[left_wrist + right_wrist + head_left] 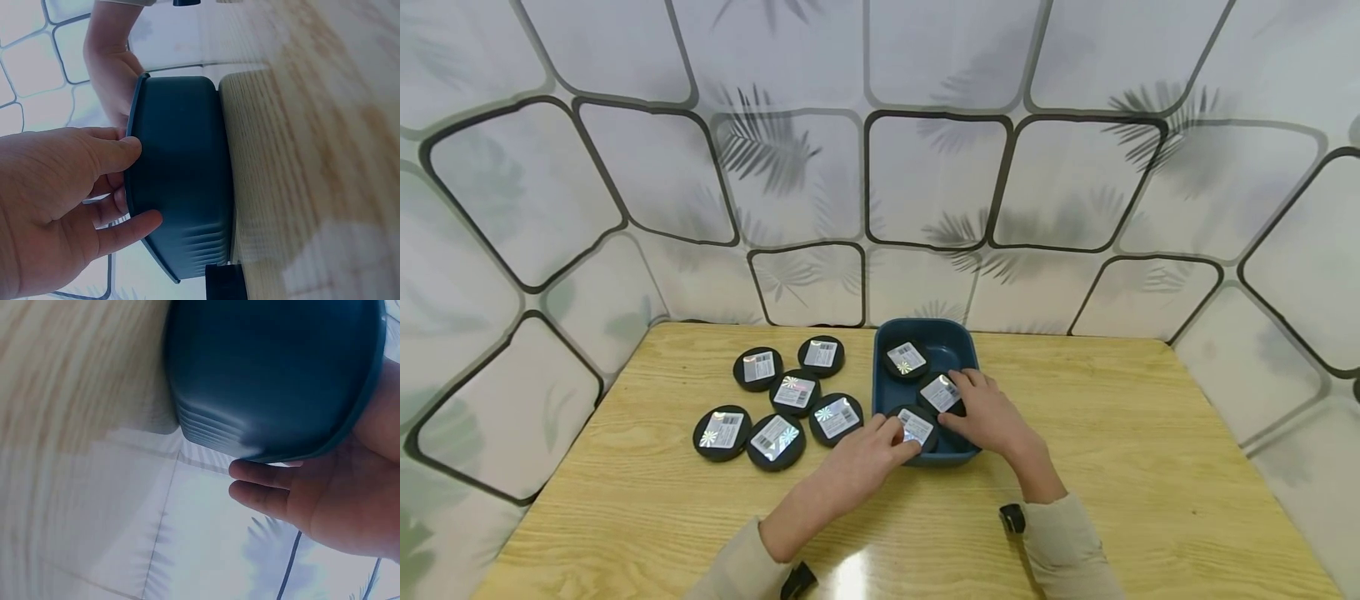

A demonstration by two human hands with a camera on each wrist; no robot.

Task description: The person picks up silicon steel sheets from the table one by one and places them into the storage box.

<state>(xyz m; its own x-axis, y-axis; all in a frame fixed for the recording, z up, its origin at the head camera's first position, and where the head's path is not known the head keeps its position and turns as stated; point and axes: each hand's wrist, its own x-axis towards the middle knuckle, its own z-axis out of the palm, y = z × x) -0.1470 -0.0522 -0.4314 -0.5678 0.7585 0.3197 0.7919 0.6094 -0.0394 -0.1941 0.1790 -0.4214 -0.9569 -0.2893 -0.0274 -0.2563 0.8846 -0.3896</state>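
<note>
A dark blue rectangular bin (880,367) stands on the table with three black round discs in it, each bearing a silvery barcode label. My left hand (863,462) reaches over the bin's near left rim, thumb and fingers at the edges of the nearest disc (917,427). Over the right rim, my right hand (990,415) grips the middle disc (940,393) between thumb and fingers. Farther back in the bin lies a third disc (906,358), untouched. Both wrist views show mainly the bin's outer wall (178,150), which hides the discs; some left fingers rest outside it.
Left of the bin, several more labelled black discs (795,392) lie flat on the wooden table (1112,433), some touching. A patterned fabric wall (936,183) rises behind the table and at both sides.
</note>
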